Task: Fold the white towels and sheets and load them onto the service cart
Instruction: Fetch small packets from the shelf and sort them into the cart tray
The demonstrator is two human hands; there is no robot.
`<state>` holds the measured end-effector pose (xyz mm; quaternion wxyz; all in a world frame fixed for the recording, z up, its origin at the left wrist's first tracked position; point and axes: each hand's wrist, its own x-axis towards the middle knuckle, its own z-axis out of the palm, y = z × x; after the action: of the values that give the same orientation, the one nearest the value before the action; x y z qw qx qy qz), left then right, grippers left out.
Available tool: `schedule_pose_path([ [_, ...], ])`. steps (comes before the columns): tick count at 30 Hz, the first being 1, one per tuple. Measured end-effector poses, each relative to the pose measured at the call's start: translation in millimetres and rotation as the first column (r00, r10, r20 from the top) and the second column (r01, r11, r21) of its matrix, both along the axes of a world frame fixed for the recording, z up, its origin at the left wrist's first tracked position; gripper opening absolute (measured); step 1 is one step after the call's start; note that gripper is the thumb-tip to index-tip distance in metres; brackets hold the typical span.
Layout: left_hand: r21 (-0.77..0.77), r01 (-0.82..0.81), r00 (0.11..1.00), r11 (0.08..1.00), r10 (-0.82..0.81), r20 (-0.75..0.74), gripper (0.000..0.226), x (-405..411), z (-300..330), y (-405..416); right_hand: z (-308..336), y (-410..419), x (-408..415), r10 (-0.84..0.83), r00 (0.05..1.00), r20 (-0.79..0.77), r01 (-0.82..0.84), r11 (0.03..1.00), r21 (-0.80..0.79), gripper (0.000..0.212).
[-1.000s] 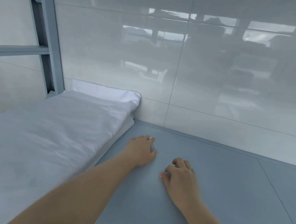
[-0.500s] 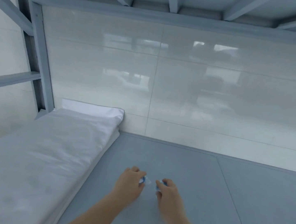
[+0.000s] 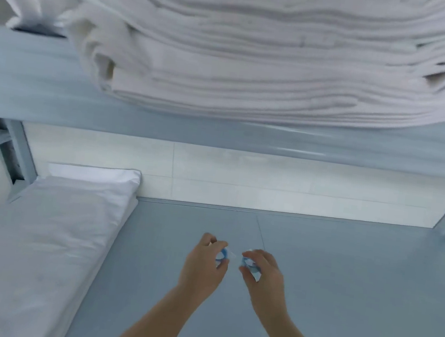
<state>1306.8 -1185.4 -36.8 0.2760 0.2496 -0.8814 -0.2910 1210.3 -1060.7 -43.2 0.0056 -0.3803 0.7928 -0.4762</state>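
Blue rings, one pinched in the left hand (image 3: 204, 267), one in the right hand (image 3: 263, 277); no writing legible.

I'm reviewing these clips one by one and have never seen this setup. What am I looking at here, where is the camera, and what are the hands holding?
There is no machine here: a person works with bare hands, and the one camera sits on their head, looking forward and down, so both forearms reach in from the bottom of the picture.

The grey surface is the lower shelf of a metal rack against a white tiled wall. On its left side lies folded white linen. The upper shelf carries a tall stack of folded white towels, blurred in this shot.

The left hand and the right hand are close together above the lower shelf. Each pinches a small blue ring-like item in its fingers, with something thin and clear between them. It is too small to say what it is. Neither hand is touching any linen.
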Motion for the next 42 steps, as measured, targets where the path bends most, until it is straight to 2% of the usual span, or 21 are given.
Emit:
schedule_pose_path([
  [7, -0.035, 0.136, 0.987, 0.99, -0.138, -0.08, 0.031, 6.0, 21.4, 75.0, 17.3, 86.6, 25.6, -0.192, 0.981, -0.008, 0.191, 0.98, -0.062, 0.022],
  [16, -0.016, 0.381, 0.921, 0.925, -0.38, -0.085, 0.029, 34.4, 1.9, 177.3, -14.1, 210.0, 103.6, -0.496, 0.864, 0.086, 0.504, 0.855, -0.123, 0.028],
  [20, 0.008, 0.511, 0.857, 0.859, -0.51, -0.071, 0.027, 39.6, -9.2, 230.0, -29.6, 263.4, 132.0, -0.626, 0.771, 0.118, 0.636, 0.767, -0.085, 0.019],
  [30, 0.04, 0.778, 0.628, 0.627, -0.776, -0.066, 0.03, 39.3, -18.6, 371.1, -34.5, 391.2, 184.6, -0.869, 0.487, 0.087, 0.873, 0.483, -0.067, 0.015],
  [37, 0.04, 0.888, 0.46, 0.458, -0.884, -0.086, 0.033, 24.0, -14.1, 470.3, -27.2, 479.2, 198.6, -0.97, 0.236, 0.058, 0.97, 0.232, -0.068, 0.016],
  [42, 0.044, 0.941, 0.339, 0.337, -0.937, -0.078, 0.033, 8.4, -15.6, 550.2, -29.3, 546.7, 197.7, -0.993, 0.107, 0.05, 0.993, 0.103, -0.065, 0.015],
])
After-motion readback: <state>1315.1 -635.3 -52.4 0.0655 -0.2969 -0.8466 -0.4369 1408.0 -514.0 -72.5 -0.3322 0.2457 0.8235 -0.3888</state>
